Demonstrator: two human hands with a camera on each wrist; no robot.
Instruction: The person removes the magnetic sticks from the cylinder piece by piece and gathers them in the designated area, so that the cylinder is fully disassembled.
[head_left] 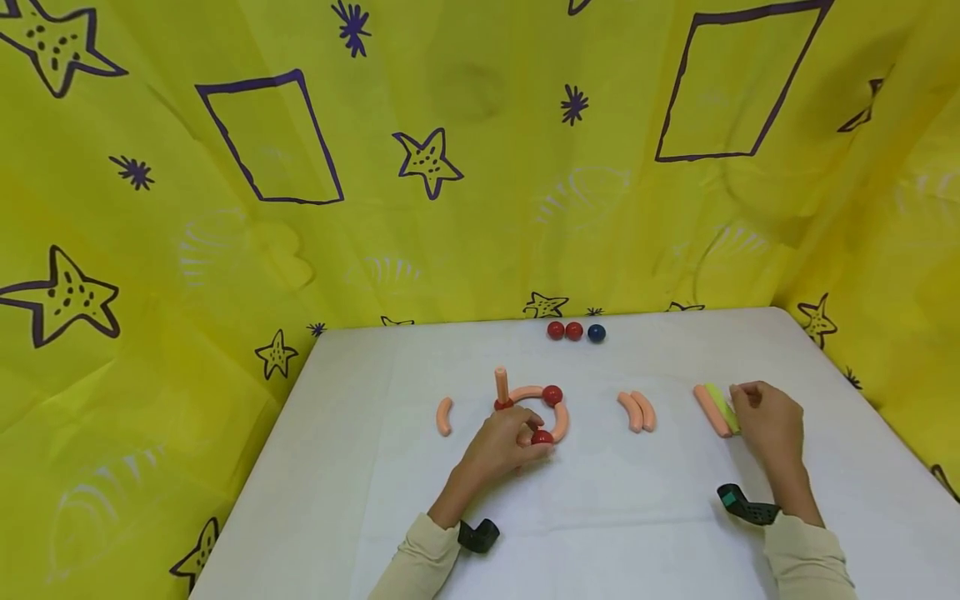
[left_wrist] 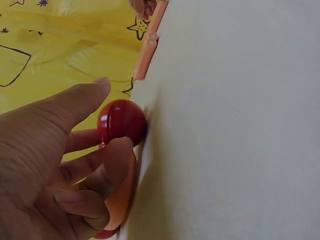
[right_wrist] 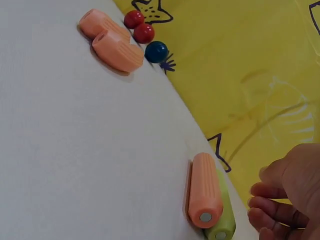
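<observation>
My left hand [head_left: 504, 442] holds a red ball [left_wrist: 122, 122] between thumb and fingers, at the near corner of a partial ring on the table. Curved orange magnetic sticks [head_left: 562, 422] join the ring's red balls [head_left: 552, 395]. A straight orange stick [head_left: 501, 383] stands upright on the left ball. Part of the ring hides behind my left hand. At the right, my right hand [head_left: 772, 421] hovers beside a straight orange stick [right_wrist: 205, 192] and a green stick [right_wrist: 225, 212] lying side by side. Its fingers are loosely bent, with nothing visible between them.
Two curved orange sticks [head_left: 637, 412] lie together between the hands. Another curved stick [head_left: 445, 417] lies left of the ring. Two red balls [head_left: 565, 331] and a blue ball [head_left: 596, 333] rest near the far edge of the white table [head_left: 600, 533]. A yellow patterned curtain [head_left: 480, 225] hangs behind.
</observation>
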